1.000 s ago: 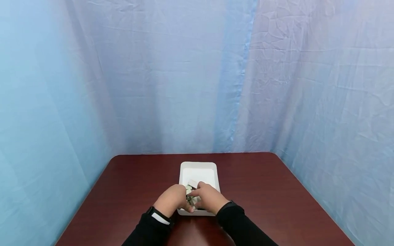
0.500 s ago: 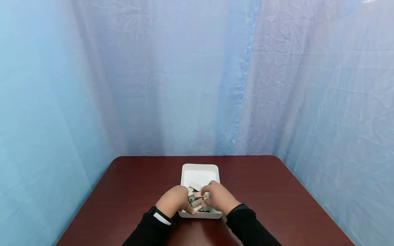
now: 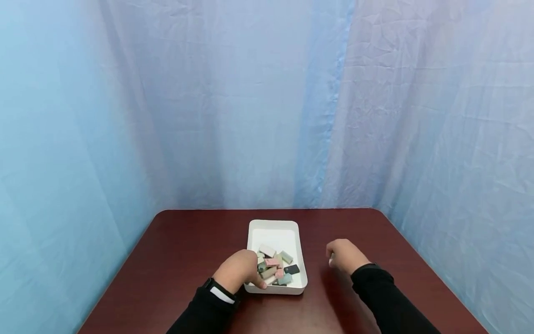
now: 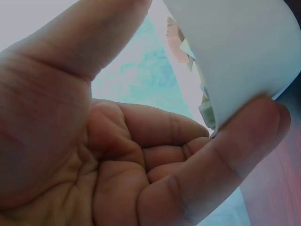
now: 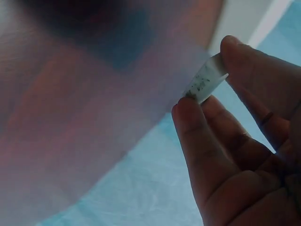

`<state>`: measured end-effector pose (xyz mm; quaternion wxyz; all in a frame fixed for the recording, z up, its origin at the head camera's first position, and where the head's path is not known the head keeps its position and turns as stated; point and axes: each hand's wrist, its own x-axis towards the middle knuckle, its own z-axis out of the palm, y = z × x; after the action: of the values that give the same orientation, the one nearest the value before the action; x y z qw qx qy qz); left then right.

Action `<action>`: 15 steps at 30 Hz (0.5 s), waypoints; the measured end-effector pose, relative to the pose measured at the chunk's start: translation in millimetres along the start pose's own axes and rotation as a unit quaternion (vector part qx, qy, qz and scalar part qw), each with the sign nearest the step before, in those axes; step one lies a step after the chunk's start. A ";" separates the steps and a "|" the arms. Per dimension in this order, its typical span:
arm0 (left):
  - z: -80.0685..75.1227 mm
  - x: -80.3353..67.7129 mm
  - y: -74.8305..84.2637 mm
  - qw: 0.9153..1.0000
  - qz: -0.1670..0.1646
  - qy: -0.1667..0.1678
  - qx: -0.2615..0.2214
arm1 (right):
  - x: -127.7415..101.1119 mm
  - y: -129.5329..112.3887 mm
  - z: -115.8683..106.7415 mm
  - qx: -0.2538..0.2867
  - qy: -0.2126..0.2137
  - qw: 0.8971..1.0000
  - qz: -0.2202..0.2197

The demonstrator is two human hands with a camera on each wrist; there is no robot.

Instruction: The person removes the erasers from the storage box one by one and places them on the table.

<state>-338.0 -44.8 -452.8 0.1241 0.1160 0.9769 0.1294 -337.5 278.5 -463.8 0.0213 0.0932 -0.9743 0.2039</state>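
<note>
A white rectangular tray [image 3: 275, 232] stands on the table, with small pastel, white and black erasers [image 3: 272, 263] piled loosely in its near half. At its near left corner my left hand [image 3: 239, 271] holds the rim. In the left wrist view the fingers [image 4: 244, 132] lie against the tray's white wall. My right hand [image 3: 346, 255] is over the table, to the right of the tray and apart from it. Between thumb and fingertip it pinches a small white eraser [image 5: 202, 82] with dark smudges on one face, clearest in the right wrist view.
The dark red-brown table [image 3: 200, 236] has rounded far corners. Light blue cloth [image 3: 258, 116] hangs behind it and along both sides.
My right hand has come out of the tray and moved right over the table, carrying a white eraser. The left hand stays at the tray's near left corner.
</note>
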 end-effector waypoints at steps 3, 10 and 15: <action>-1.9 1.2 0.2 1.000 -0.001 0.010 0.011 | 0.1 10.2 7.0 -0.004 0.013 1.000 -0.009; 0.7 -2.9 -0.5 1.000 0.001 -0.003 0.005 | -6.9 19.9 22.5 -0.011 -0.021 1.000 -0.008; 0.7 -4.1 -2.1 1.000 0.009 -0.004 -0.001 | -7.9 15.7 24.2 -0.033 -0.008 0.999 -0.022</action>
<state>-334.3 -47.6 -453.2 0.1266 0.1250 0.9753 0.1310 -332.8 284.3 -492.9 0.0213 0.1154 -0.9783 0.1707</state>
